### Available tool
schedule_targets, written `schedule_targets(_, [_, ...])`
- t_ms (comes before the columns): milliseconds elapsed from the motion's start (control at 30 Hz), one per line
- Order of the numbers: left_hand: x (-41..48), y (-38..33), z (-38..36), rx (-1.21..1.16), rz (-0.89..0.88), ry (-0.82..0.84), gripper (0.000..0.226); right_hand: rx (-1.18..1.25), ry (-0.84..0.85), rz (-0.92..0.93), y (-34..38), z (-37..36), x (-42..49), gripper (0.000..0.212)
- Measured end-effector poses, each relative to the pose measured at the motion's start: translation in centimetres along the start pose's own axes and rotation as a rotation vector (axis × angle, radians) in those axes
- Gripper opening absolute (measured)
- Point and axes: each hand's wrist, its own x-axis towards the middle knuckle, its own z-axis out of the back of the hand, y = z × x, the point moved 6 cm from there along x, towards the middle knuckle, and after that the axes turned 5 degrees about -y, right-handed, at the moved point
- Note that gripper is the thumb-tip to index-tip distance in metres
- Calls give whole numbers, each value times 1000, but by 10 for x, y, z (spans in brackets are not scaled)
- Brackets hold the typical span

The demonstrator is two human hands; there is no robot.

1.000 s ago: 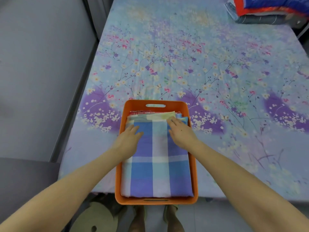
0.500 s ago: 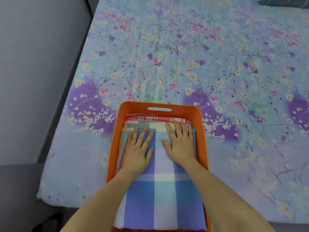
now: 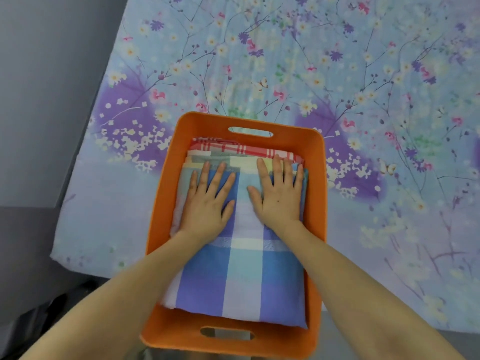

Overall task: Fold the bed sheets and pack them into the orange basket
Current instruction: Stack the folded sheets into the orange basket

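at lower centre of the frame, the blue plaid sheet is pressed flat inside the orange basket by the left hand and right hand, fingers spread, nothing gripped; a red checked sheet is seen beneath.

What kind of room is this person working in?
Most likely a bedroom. The orange basket sits on a bed with a floral sheet, holding a stack of folded bed sheets that both hands press flat, beside a plain grey wall.
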Motion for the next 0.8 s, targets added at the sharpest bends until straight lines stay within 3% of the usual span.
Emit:
schedule_targets(67, [-29, -7, 14, 5, -91, 133, 74, -7, 21, 74, 7, 19, -19, 76])
schedule_targets(133, [-74, -5, 20, 40, -245, 375, 87, -2, 59, 238, 17, 36, -57, 90])
schedule_targets(200, [-113, 6, 20, 163, -300, 584, 97, -13, 186, 383, 20, 35, -102, 106])
schedule_targets(267, [-130, 12, 16, 265, -277, 647, 110, -75, 355, 441, 17, 22, -133, 117])
schedule_targets(333, [-133, 3, 9, 288, -233, 608, 120, -89, 467, 413, 14, 11, -142, 122])
schedule_targets(433, [-136, -12, -2, 322, -133, 562, 116, -64, 608, 352, 15, -3, -144, 128])
schedule_targets(567, [-142, -14, 4, 369, -71, 554, 112, -138, 622, 389, 26, 10, -146, 127])
schedule_targets(667, [-144, -13, 32, 264, -61, 483, 93, -196, 612, 426, 36, 37, -135, 110])
schedule_targets(800, [-143, 5, 105, -111, 7, -10, 49, -26, 416, 492, 83, 93, -103, 55])
